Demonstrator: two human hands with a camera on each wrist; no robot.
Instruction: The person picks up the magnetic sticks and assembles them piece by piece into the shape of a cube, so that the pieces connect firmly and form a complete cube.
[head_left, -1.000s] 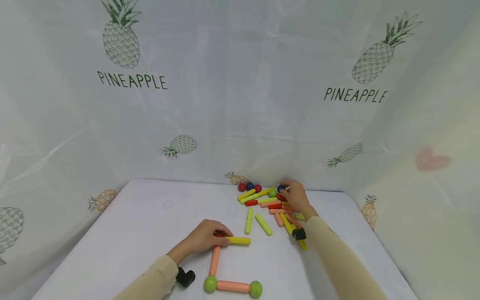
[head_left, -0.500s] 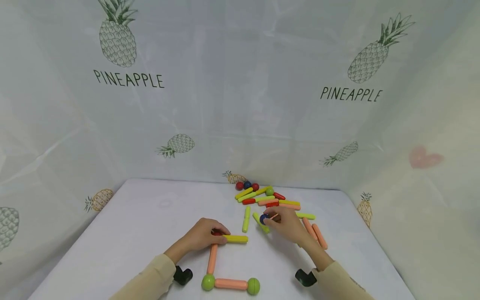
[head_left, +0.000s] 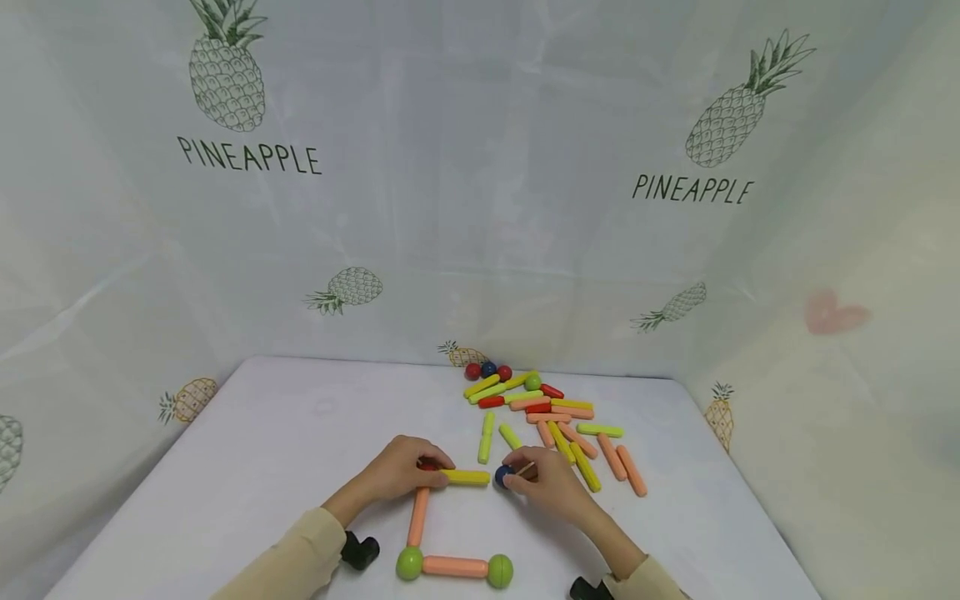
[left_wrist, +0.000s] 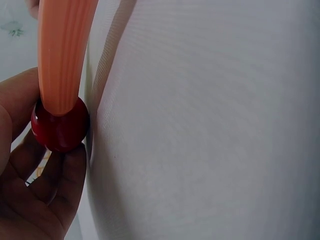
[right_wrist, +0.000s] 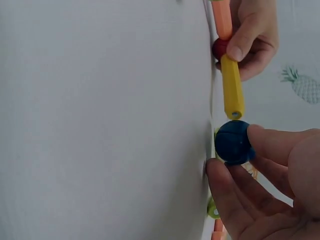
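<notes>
My left hand (head_left: 401,469) grips a red ball (left_wrist: 60,129), mostly hidden under the fingers in the head view. A yellow rod (head_left: 467,477) reaches right from that ball, and an orange rod (head_left: 418,517) runs from it toward me. The orange rod meets a green ball (head_left: 409,563); a second orange rod (head_left: 454,567) links this to another green ball (head_left: 500,572). Between thumb and fingers, my right hand (head_left: 555,485) pinches a dark blue ball (right_wrist: 232,142). The blue ball sits just off the yellow rod's free end; whether they touch I cannot tell.
Beyond my right hand lies a loose pile of orange, yellow, red and lime rods (head_left: 549,417). Several balls, one of them red (head_left: 472,372), line the back edge of the white table (head_left: 300,417). A patterned curtain (head_left: 480,208) hangs behind and at the sides.
The right hand has brought the blue ball from the back of the pile toward me and leftward, beside the yellow rod's end. My left hand keeps its grip on the red ball.
</notes>
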